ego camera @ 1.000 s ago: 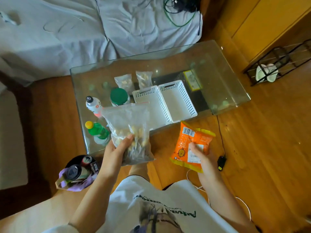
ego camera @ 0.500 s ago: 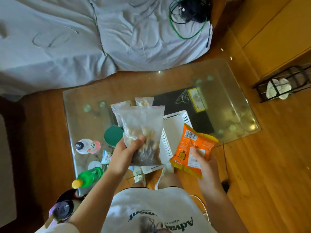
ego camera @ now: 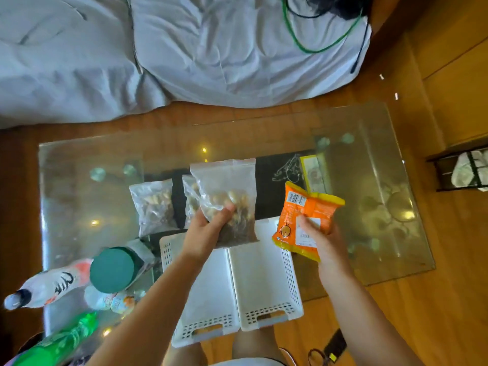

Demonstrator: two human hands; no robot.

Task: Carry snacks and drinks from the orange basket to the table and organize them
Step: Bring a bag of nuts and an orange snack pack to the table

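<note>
Risk: left grip [ego camera: 208, 232] clutches nut bag [ego camera: 227, 199] low, right grip [ego camera: 320, 237] pinches orange packet [ego camera: 303, 217]; either may slip onto bins [ego camera: 264, 283] at 6 o'clock.

My orange snack packet [ego camera: 303, 220] carries a yellow edge and barcode; white perforated baskets [ego camera: 264, 281], green-lidded jar [ego camera: 112, 269], green bottle [ego camera: 66, 336] on clear glass table [ego camera: 79, 180].
</note>
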